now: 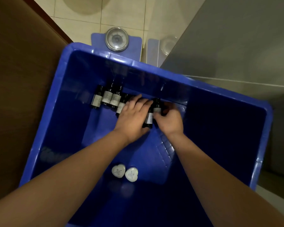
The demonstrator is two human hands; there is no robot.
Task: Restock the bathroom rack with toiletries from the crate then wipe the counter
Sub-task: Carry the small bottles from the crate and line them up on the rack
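A big blue crate (259,138) fills the view from above. Several small dark bottles with pale labels (107,97) lie in a row on its floor along the far wall. My left hand (133,115) lies over the middle of that row, fingers spread on the bottles; what it covers is hidden. My right hand (170,119) grips a dark bottle (156,105) at the row's right end. Another bottle (149,118) lies between my two hands. Two white heart-shaped soaps (118,171) lie near the crate's front.
A blue bathroom scale with a round dial (116,39) stands on the tiled floor beyond the crate. A brown wooden door or panel (20,79) is on the left. A grey wall or partition (236,38) rises on the right.
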